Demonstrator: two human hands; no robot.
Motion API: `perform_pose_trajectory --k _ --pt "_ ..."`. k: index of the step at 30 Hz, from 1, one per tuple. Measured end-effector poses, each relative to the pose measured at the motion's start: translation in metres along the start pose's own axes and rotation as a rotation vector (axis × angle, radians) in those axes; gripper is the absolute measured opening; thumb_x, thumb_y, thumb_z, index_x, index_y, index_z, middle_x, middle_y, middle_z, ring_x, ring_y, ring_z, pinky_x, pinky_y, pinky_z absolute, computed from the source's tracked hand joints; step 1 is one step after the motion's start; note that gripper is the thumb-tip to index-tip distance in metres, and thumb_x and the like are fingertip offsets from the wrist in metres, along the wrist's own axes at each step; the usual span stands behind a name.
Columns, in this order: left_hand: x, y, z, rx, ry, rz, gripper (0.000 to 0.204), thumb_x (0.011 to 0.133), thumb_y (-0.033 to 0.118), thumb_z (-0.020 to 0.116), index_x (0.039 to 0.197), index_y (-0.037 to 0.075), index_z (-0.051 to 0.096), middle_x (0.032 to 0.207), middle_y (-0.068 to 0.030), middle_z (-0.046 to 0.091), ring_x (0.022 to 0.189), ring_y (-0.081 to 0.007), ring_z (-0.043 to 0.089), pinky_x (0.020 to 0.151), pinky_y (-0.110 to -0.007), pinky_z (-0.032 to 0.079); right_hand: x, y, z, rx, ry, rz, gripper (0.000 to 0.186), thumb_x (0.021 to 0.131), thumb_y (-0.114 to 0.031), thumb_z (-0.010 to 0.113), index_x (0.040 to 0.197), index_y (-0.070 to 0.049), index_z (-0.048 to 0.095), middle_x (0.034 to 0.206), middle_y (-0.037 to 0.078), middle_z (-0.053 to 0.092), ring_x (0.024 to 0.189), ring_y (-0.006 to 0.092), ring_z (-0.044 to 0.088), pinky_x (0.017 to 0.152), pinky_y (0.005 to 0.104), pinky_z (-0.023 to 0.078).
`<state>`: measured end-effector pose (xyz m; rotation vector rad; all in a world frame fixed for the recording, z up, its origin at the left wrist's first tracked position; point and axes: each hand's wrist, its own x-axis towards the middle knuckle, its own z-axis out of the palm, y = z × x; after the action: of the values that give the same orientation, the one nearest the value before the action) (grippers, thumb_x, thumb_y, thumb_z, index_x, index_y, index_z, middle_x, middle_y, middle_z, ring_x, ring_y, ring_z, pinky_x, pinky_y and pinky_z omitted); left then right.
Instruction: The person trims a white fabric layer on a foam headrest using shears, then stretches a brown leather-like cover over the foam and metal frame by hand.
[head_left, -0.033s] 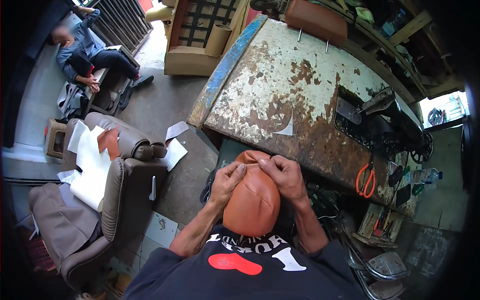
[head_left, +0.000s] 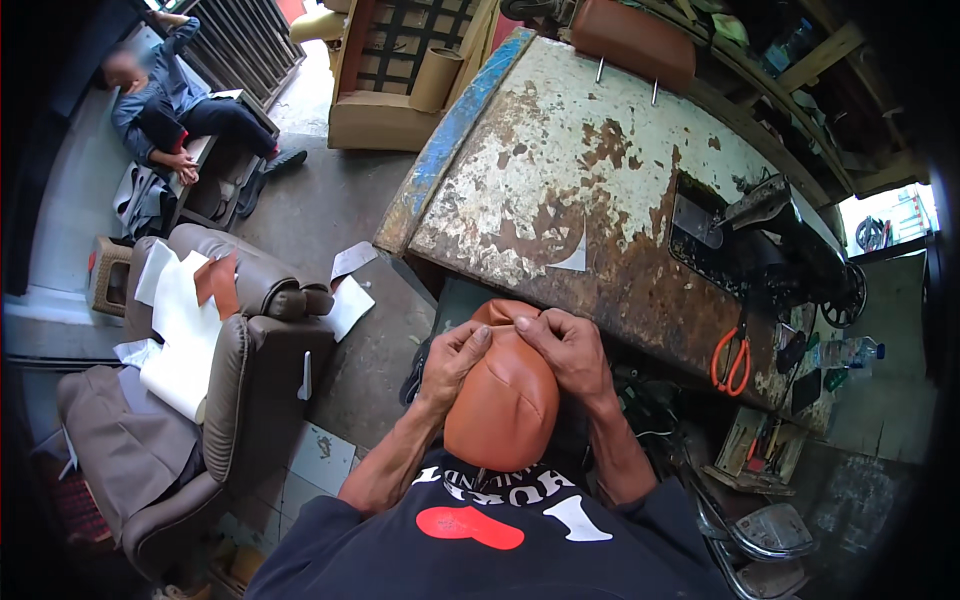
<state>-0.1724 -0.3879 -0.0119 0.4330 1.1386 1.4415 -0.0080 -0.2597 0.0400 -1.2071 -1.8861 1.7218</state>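
Observation:
A rounded, padded piece in orange-brown leather-like material (head_left: 503, 410), shaped like a headrest, rests upright against my chest. My left hand (head_left: 452, 362) pinches the cover near its far end, thumb on top. On the other side my right hand (head_left: 568, 350) grips the same edge, its thumb close to the left one. Between the thumbs the material is gathered, and a loose fold rises beyond them. Creases run down the right part of the cover. The fingertips under the edge are hidden. A similar brown headrest (head_left: 635, 45) with two metal posts lies at the workbench's far edge.
Just ahead stands a worn workbench (head_left: 500, 215) with a black sewing machine (head_left: 780, 225), orange-handled scissors (head_left: 730, 362) and a plastic bottle (head_left: 848, 352). At left, a brown armchair (head_left: 285, 390) carries white sheets (head_left: 185, 345) and leather scraps. A seated person (head_left: 160, 115) is at the far left.

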Motion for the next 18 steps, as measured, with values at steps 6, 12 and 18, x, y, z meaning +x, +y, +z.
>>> perform_pose_trajectory --k 6,12,18 --pt "0.005 -0.001 -0.017 -0.011 -0.044 0.182 0.024 0.108 0.018 0.058 0.114 -0.002 0.069 0.11 -0.0085 0.072 0.104 -0.0133 0.065 0.096 -0.03 0.051 -0.011 0.018 0.03 0.008 0.311 -0.323 0.035 0.1 -0.034 0.07 0.106 0.0 0.076 0.102 0.013 0.071 0.099 0.0212 0.067 0.087 0.0362 0.052" --pt "-0.021 -0.001 -0.028 -0.086 -0.138 0.286 0.025 0.104 0.02 0.061 0.112 -0.003 0.069 0.119 -0.0153 0.07 0.118 -0.0251 0.064 0.108 -0.04 0.046 -0.038 0.059 0.041 0.448 0.314 0.017 0.063 0.111 -0.049 0.044 0.142 0.003 0.056 0.142 0.019 0.058 0.132 0.0284 0.055 0.115 0.0387 0.039" --pt "-0.039 0.015 -0.005 0.071 -0.389 0.676 0.023 0.093 0.021 0.07 0.097 0.0 0.074 0.107 -0.0171 0.073 0.109 -0.0311 0.066 0.106 -0.05 0.045 -0.035 0.053 0.03 0.403 0.212 -0.191 0.055 0.108 -0.044 0.049 0.134 0.001 0.065 0.142 0.022 0.056 0.138 0.0314 0.049 0.119 0.0418 0.032"
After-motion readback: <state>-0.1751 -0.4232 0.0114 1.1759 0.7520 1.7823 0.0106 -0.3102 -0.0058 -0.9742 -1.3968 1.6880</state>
